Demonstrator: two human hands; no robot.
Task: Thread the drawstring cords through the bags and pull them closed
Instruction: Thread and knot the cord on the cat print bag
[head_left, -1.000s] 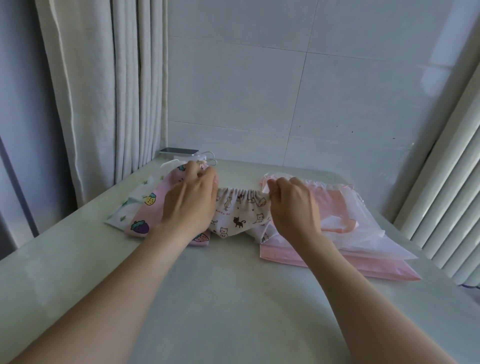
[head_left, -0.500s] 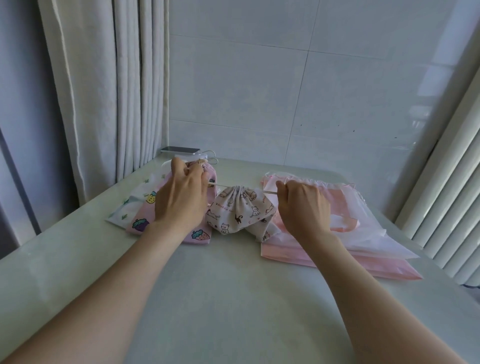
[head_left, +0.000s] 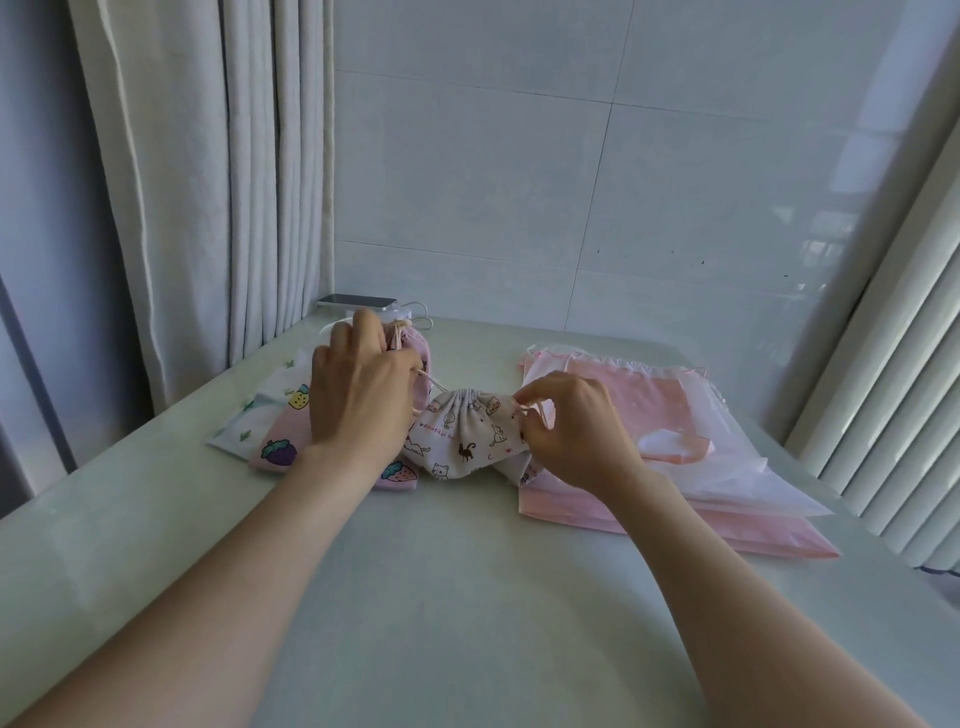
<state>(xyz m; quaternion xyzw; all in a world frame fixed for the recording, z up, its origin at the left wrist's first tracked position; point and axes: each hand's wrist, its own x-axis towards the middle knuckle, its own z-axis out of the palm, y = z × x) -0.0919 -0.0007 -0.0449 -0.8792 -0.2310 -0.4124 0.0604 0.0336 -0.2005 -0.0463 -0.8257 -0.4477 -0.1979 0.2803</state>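
A small cream bag with a cat print lies on the table between my hands, its mouth gathered tight. My left hand pinches the beige drawstring cord on the bag's left side. My right hand pinches the cord loop on the right side and rests against the bag. Under my left hand lies a pink fruit-print bag on top of a white bag with a green print. A stack of pink and translucent drawstring bags lies under and beyond my right hand.
A phone on a white block with a cable sits at the table's far left corner. A curtain hangs on the left, a ribbed white panel stands on the right, and a tiled wall closes the back.
The cat-print bag's mouth went from spread wide to cinched shut as my hands drew the cords outward. Both hands have now come back in close to the bag.
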